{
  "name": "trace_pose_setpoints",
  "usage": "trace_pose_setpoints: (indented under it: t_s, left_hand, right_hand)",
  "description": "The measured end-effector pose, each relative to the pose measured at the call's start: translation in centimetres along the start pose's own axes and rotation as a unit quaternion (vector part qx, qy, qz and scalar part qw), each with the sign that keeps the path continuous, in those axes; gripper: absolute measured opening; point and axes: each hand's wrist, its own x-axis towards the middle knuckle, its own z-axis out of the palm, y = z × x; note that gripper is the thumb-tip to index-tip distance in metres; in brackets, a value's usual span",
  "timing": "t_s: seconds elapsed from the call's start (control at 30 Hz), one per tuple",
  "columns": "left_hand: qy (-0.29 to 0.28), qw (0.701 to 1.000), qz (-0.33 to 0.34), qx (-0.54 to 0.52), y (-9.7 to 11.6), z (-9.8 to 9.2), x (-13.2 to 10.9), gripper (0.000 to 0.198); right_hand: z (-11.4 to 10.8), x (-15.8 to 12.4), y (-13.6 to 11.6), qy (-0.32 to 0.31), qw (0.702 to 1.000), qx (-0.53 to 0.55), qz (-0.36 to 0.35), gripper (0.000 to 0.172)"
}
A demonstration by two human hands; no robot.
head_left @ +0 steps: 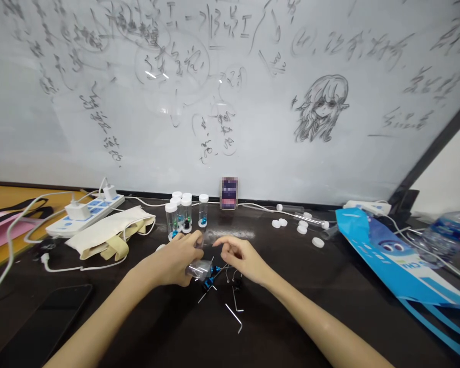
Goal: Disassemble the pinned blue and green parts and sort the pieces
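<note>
My left hand point(178, 258) is closed around a clear plastic tube point(200, 270), tilted with its end toward the small parts on the dark table. Beside that end lie small blue parts point(209, 282) and several bent metal hex keys point(234, 317). My right hand point(243, 255) hovers over the metal pieces, index finger stretched left and the other fingers loosely curled; I see nothing in it. Behind my left hand stand several clear tubes with white caps point(203, 198), upright, some with blue or green bits at the bottom.
Loose white caps point(318, 242) and lying tubes point(306, 220) are at the back right. A blue bag point(391, 260) lies far right. On the left are a power strip point(88, 212), a cream cloth pouch point(103, 232) and a black phone point(46, 322). A whiteboard point(253, 153) stands behind.
</note>
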Motion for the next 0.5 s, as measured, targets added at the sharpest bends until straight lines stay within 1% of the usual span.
trace_pose_setpoints:
  t_s: [0.07,0.13,0.17,0.27,0.33,0.4,0.47,0.5]
  left_hand:
    - [0.014,0.999,0.006,0.043,0.2,0.8,0.0,0.021]
    - [0.028,0.996,0.013,0.083,0.5,1.3,-0.1,0.025]
    - [0.036,0.994,0.015,0.104,0.7,1.5,-0.2,0.027]
    - [0.065,0.982,0.016,0.175,1.5,1.8,-0.4,0.033]
    - [0.098,0.969,0.026,0.227,2.1,2.2,-0.3,0.027]
    - [0.142,0.952,0.045,0.268,2.6,2.7,0.0,0.017]
    - [0.182,0.937,0.060,0.292,2.8,3.1,0.3,0.018]
    - [0.196,0.931,0.062,0.301,2.8,3.3,0.4,0.020]
  right_hand:
    - [0.0,-0.1,0.0,0.014,1.000,0.004,-0.003,0.016]
    - [0.0,-0.2,-0.1,0.024,1.000,0.008,-0.005,0.019]
    - [0.1,-0.2,-0.2,0.014,1.000,-0.002,-0.003,0.024]
    - [0.4,-0.3,-0.9,-0.061,0.995,-0.077,0.010,0.035]
    - [0.6,-0.3,-1.4,-0.092,0.990,-0.106,0.015,0.038]
    - [0.7,-0.4,-1.8,-0.116,0.990,-0.073,0.032,0.043]
    - [0.6,-0.4,-2.1,-0.151,0.985,0.026,0.074,0.048]
    - [0.5,-0.4,-2.2,-0.167,0.977,0.087,0.098,0.050]
